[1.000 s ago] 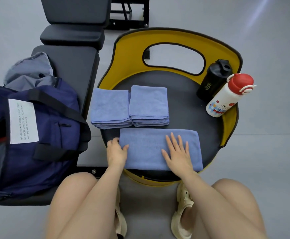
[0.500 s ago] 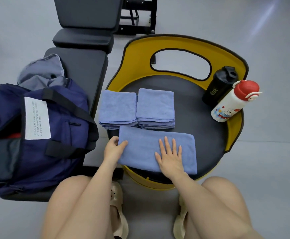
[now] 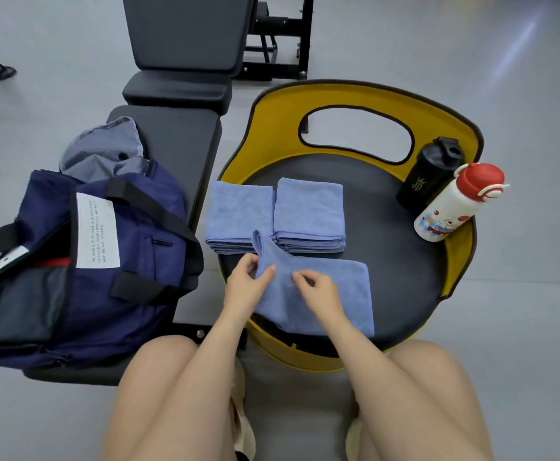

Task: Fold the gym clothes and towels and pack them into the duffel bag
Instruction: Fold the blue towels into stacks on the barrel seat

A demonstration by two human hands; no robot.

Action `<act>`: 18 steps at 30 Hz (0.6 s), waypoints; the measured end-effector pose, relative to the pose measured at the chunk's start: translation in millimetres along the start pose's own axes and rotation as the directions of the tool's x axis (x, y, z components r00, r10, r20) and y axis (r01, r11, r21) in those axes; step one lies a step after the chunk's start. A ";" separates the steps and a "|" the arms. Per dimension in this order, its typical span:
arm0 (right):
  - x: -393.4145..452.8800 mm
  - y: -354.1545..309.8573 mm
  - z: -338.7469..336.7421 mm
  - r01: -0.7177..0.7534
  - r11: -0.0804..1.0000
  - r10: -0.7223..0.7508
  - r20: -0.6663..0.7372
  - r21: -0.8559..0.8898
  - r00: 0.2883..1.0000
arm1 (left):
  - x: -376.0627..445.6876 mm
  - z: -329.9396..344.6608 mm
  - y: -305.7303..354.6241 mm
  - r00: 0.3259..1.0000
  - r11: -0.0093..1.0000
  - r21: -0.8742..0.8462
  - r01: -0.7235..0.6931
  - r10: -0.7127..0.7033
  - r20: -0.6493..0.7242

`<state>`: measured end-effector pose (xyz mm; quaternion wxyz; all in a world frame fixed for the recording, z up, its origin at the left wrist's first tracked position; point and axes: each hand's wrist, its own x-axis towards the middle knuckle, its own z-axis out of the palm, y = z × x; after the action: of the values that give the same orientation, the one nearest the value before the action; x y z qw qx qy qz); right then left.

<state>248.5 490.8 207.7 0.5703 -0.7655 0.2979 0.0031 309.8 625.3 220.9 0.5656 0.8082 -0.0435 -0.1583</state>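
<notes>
Grey gym floor surrounds a round stool (image 3: pixel 405 261) holding the towel (image 3: pixel 338 294). Left grip (image 3: pixel 243 287) pinches its raised corner; right grip (image 3: pixel 318 291) curls onto the cloth just beside it. A slipped pinch could skew the fold. Duffel bag (image 3: pixel 89 261) gapes left of both.

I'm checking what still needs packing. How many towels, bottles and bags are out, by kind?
Towels: 3, two folded, one in the left hand and right hand
Bottles: 2
Bags: 1
Total: 6
</notes>
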 end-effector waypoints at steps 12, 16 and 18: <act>-0.9 -5.1 -21.0 -0.012 0.996 0.014 -0.024 0.083 1.000 | -18.4 41.9 12.8 0.972 0.988 0.146 0.060 -0.091 0.219; -1.9 3.7 -37.8 -0.047 0.999 0.046 -0.104 -0.002 0.993 | -14.8 46.6 1.3 0.991 0.896 0.441 -0.048 -0.013 0.136; -1.2 8.8 -45.7 -0.055 0.998 0.055 -0.123 0.003 0.991 | -15.1 52.4 -3.0 0.979 0.849 0.508 -0.142 0.043 0.200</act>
<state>228.2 449.9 216.5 0.5504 -0.7559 0.3534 -0.0285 279.2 582.9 205.0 0.3269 0.9099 -0.1748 -0.1860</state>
